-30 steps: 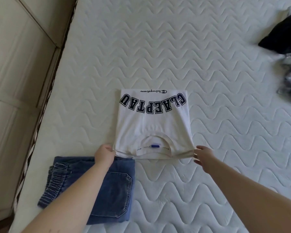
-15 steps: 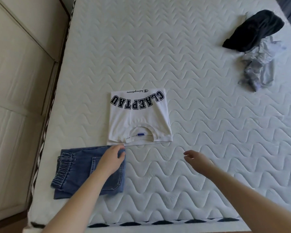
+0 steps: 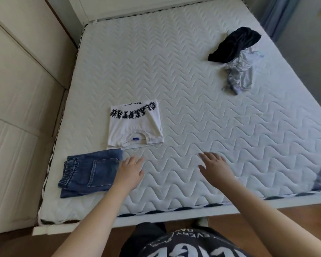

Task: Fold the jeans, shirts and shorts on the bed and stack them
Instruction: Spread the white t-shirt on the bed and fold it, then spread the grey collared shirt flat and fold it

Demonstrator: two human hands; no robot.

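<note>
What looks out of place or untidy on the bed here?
The black garment and grey garment lie crumpled together at the far right, unfolded. The folded white shirt lies beside the folded jeans, not stacked. Nothing looks damaged.

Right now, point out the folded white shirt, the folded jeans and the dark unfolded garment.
folded white shirt [image 3: 135,127], head view, on its plain middle panel below the lettering.
folded jeans [image 3: 93,171], head view, on the back pocket.
dark unfolded garment [image 3: 233,46], head view, on its crumpled middle.
</note>
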